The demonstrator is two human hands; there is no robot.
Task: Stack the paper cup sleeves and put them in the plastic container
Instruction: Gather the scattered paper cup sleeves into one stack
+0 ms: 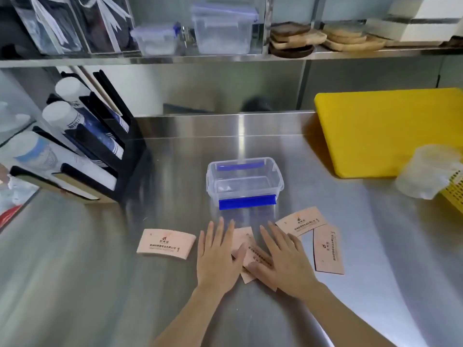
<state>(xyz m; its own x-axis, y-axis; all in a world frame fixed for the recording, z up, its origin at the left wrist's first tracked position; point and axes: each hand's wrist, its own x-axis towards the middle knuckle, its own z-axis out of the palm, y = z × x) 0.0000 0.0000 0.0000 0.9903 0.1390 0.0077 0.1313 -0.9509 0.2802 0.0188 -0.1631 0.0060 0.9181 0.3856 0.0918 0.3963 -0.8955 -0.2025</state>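
Nearby, yellow board (385,131), cup rack (95,151).

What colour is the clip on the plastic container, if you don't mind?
Blue clip on the clear plastic container, head view.

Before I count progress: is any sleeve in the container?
No, the plastic container holds no sleeves; all sleeves lie on the counter.

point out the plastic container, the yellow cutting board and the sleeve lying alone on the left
plastic container (275,171): head view, on its right rim
yellow cutting board (375,131): head view, middle of its top face
lone left sleeve (165,244): head view, centre of the printed face
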